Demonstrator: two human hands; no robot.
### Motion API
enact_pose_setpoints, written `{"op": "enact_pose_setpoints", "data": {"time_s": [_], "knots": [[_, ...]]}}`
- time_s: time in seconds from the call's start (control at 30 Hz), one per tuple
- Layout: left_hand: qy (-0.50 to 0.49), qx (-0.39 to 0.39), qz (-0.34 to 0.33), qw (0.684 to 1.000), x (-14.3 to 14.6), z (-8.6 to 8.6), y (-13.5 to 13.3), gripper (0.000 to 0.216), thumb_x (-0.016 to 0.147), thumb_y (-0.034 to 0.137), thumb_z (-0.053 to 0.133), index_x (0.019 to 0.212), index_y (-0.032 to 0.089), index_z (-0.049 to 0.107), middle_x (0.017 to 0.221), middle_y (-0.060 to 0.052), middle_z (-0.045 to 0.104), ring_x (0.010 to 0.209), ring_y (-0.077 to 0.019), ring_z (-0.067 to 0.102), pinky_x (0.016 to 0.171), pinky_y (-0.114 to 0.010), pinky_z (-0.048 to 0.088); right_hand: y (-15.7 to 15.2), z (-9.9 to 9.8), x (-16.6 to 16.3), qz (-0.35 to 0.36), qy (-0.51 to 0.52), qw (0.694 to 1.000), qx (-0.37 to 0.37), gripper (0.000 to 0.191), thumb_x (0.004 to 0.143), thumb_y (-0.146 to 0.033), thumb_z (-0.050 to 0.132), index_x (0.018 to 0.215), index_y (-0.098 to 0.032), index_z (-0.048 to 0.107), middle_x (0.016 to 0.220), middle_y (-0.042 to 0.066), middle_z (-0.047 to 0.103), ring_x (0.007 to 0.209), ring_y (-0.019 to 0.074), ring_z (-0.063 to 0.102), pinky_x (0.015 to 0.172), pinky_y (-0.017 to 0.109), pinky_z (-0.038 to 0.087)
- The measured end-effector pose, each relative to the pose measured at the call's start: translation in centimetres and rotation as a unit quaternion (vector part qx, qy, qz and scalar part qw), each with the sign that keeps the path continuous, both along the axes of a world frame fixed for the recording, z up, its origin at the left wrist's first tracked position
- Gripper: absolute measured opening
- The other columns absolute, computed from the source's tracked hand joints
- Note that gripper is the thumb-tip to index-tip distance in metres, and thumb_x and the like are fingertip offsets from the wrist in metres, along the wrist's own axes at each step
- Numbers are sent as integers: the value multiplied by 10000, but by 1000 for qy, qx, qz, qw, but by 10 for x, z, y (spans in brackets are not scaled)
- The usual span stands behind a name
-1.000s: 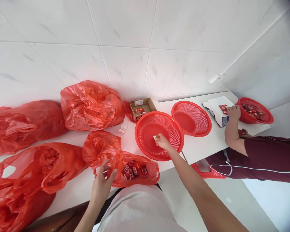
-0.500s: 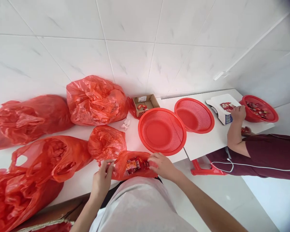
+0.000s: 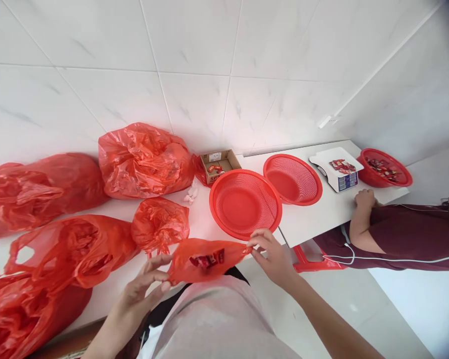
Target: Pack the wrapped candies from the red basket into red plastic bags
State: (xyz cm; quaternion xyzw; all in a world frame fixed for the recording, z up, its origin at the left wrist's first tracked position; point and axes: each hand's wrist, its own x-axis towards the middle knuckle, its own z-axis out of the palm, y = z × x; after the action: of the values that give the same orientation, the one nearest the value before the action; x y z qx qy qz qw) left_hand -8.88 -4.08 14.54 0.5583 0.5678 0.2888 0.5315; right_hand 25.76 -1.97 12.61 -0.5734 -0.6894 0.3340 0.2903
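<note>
A red plastic bag (image 3: 185, 252) is stretched between my two hands, just in front of my body at the table's near edge. Small red wrapped packets (image 3: 207, 259) show inside it. My left hand (image 3: 144, 286) pinches the bag's left corner between thumb and fingers. At the opposite corner, my right hand (image 3: 271, 257) grips the gathered edge with its fingertips. Close beyond the bag stands a large red mesh basket (image 3: 213, 214). A smaller tied-up red bag (image 3: 160, 222) lies just past my left hand.
Several full red bags (image 3: 145, 159) crowd the table's left side. A small cardboard box (image 3: 230, 162) holds red packets. Rightward are a second red basket (image 3: 310, 179), a white scale (image 3: 322, 159) bearing packets, a filled red basin (image 3: 404, 174) and a co-worker in a maroon top (image 3: 407, 234).
The bag's mouth has gone from wide open to drawn out flat between my hands. My left hand moved left and nearer. The co-worker's hand has withdrawn from the scale.
</note>
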Motion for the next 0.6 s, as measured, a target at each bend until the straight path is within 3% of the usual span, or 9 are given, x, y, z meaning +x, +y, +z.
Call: {"op": "enact_pose_setpoints", "data": {"time_s": [0.13, 0.23, 0.33, 0.43, 0.53, 0.6], "knots": [[-199, 111, -7, 974, 14, 29, 15, 207, 891, 387, 581, 791, 263, 712, 1482, -1, 465, 1421, -290, 324, 1106, -462, 356, 20, 62, -7, 56, 150, 986, -49, 91, 920, -234, 540, 896, -219, 626, 844, 20, 596, 773, 135, 588, 684, 260, 501], [-193, 185, -64, 962, 26, 41, 26, 118, 871, 313, 631, 887, 300, 747, 1476, -2, 461, 1424, -292, 310, 1138, -467, 297, 27, 80, -11, 100, 248, 961, -66, 82, 913, -265, 582, 907, -208, 640, 853, 24, 598, 744, 128, 600, 679, 273, 503], [-197, 220, -122, 948, 35, 47, 31, 224, 850, 312, 665, 1060, 352, 731, 1483, -22, 453, 1425, -315, 298, 1138, -496, 278, 30, 88, -19, 150, 332, 926, -102, 103, 906, -289, 613, 937, -194, 639, 868, 35, 608, 726, 128, 625, 661, 279, 512], [-241, 167, -153, 944, 43, 54, 33, 476, 830, 343, 688, 1295, 377, 592, 1350, -75, 583, 1338, -325, 433, 1097, -522, 334, 34, 101, -31, 156, 354, 913, -130, 104, 882, -278, 653, 926, -186, 628, 824, 19, 611, 681, 118, 631, 612, 252, 495], [-261, 39, -134, 955, 56, 67, 36, 693, 841, 349, 674, 1460, 366, 363, 1118, -69, 686, 1053, -250, 641, 992, -454, 460, 41, 121, -48, 204, 340, 907, -139, 128, 855, -267, 678, 942, -186, 631, 846, 16, 628, 645, 97, 606, 568, 225, 466], [-215, -28, -141, 966, 69, 77, 39, 716, 816, 347, 699, 1452, 335, 372, 1106, -58, 680, 998, -226, 649, 959, -409, 484, 46, 133, -64, 227, 301, 915, -141, 139, 849, -253, 672, 968, -195, 631, 834, 3, 636, 641, 85, 583, 563, 208, 455]]}}
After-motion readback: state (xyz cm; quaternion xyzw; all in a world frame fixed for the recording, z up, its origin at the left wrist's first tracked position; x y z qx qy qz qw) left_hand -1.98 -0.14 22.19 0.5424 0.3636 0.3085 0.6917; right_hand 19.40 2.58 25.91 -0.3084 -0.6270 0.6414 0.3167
